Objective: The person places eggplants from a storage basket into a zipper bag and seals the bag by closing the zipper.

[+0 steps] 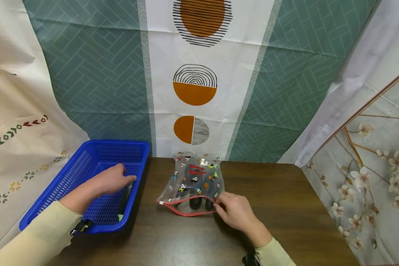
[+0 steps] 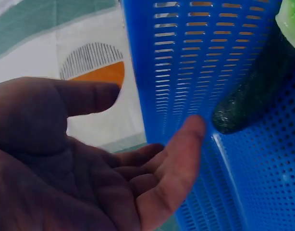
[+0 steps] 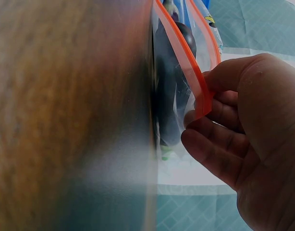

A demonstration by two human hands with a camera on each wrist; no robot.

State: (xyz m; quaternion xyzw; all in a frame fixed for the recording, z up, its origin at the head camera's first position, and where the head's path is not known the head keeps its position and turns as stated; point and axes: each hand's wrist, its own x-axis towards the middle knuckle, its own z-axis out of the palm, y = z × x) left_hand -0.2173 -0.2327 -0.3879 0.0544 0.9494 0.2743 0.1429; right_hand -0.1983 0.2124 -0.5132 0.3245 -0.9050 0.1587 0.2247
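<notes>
A long dark eggplant (image 1: pixel 125 199) with a pale green cap lies along the right side of the blue basket (image 1: pixel 145 155). Over it is my left hand (image 1: pixel 113 179); in the left wrist view its fingers are loosely bent and apart from the eggplant (image 2: pixel 255 94), with nothing in them. On the table lies a clear zip bag (image 1: pixel 189 186) with cartoon prints, its red-edged mouth parted towards me. Dark eggplants (image 1: pixel 195 203) show inside. My right hand (image 1: pixel 236 211) pinches the right corner of that mouth between thumb and fingers, seen closely at the red strip (image 3: pixel 200 89).
The basket stands on the left of the brown wooden table (image 1: pixel 266 184), with perforated walls. Behind hangs a green and white patterned cloth (image 1: pixel 199 107). A floral cloth (image 1: pixel 362 184) borders the right side, and a cream cloth (image 1: pixel 20 147) the left.
</notes>
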